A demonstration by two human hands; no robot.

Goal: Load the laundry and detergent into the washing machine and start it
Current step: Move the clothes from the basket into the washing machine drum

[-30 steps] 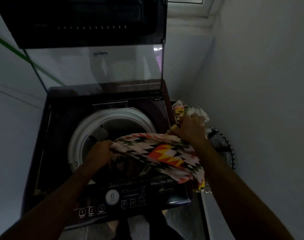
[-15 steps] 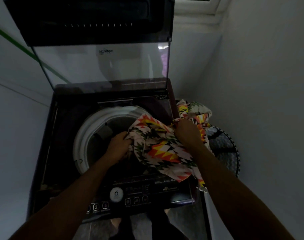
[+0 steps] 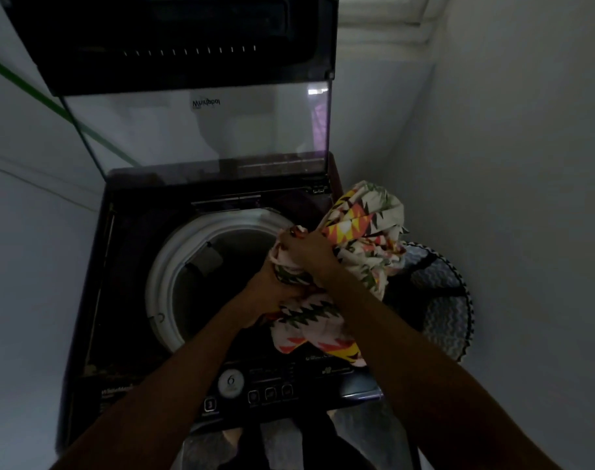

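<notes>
Head view: dim room, top-loading washing machine [image 3: 126,300] in front of you, glass lid [image 3: 201,130] standing upright at the back. White drum rim [image 3: 160,283] exposed, opening dark; contents not readable.

Your right hand [image 3: 309,252] sits above the drum's right edge, fingers [image 3: 289,237] curled tight into a patterned cloth [image 3: 364,232], white with orange, yellow and dark zigzags. Your left hand [image 3: 269,293] is just below and touching the same cloth, gripping its lower folds; its fingers are mostly hidden by fabric.

The cloth is bunched between both hands, part ballooning up to the right past the machine's edge, part hanging over the control panel [image 3: 272,385].

A laundry basket [image 3: 445,300] with a zigzag rim stands beside the machine, right, against the wall.
</notes>
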